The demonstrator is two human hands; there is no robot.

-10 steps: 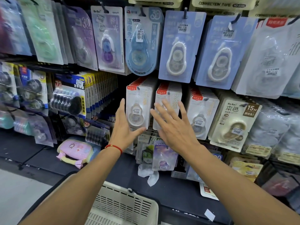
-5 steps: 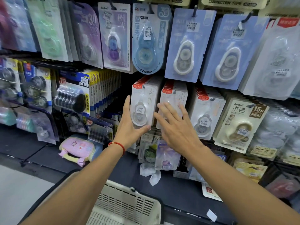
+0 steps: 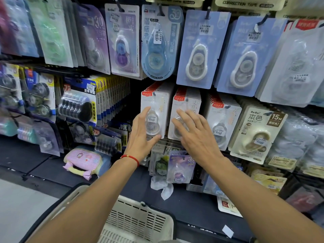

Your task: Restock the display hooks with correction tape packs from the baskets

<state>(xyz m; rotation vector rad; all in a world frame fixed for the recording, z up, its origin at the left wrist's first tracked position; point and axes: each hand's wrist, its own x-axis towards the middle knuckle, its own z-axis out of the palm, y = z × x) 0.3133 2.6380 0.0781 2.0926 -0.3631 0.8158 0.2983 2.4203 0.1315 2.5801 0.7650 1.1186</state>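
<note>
Beige basket (image 3: 140, 223), contents unclear; left hand (image 3: 140, 135) grips pack (image 3: 154, 113); right hand (image 3: 196, 137) fingers spread.

Both forearms are bare — no sleeves reach into view. The left hand (image 3: 140, 135) carries a thin red cord bracelet (image 3: 130, 159) at the wrist with a small gold bead; the right hand (image 3: 194, 135) wears nothing — no rings

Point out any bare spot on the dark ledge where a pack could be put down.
Bare ledge shows between the crumpled wrapper and the white card. Another bare stretch lies left of the pink pouch. The hooks above are packed tight, with both hands on the white packs.
</note>
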